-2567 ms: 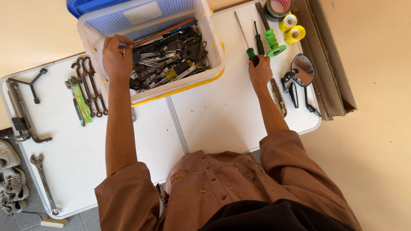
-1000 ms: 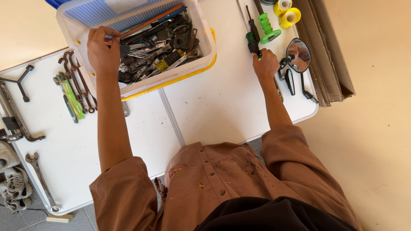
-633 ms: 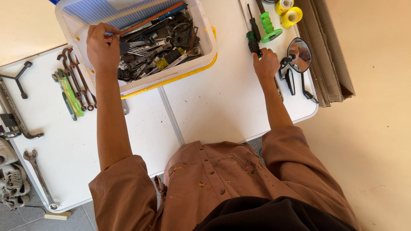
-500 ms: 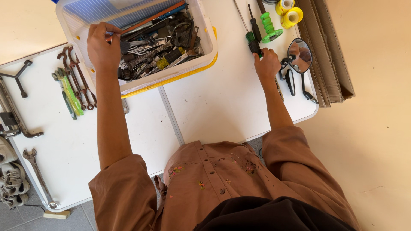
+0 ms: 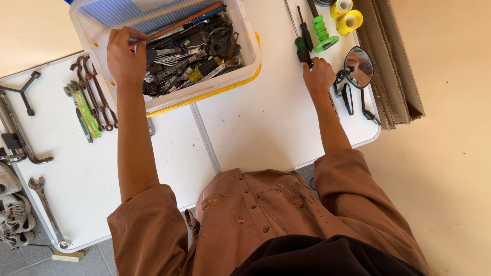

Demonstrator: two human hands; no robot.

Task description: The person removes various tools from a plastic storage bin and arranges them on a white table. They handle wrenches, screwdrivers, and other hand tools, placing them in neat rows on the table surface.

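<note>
The green-handled screwdriver lay on the white folding table, to the right of the white plastic bin, its thin shaft pointing away from the person. The right hand rested at the near end of its handle, fingers curled and touching the grip; whether the fingers were fully closed round it could not be told. A black-handled screwdriver lay just beside it, and a bright green ribbed handle lay next to that. Two yellow tape rolls sat near the far edge. A round mirror on a black bracket lay just right of the hand, with flattened cardboard beyond it.

The left hand was over the bin's left end, thumb and fingers pinched on a slim tool at the top of the heap; the kind of tool could not be made out. The bin held a dense jumble of wrenches, pliers and other metal tools.

Left of the bin, rusty open-end wrenches lay in a row beside green-handled tools. A large wrench lay near the table's near left edge. Shoes stood on the floor beside that edge.
</note>
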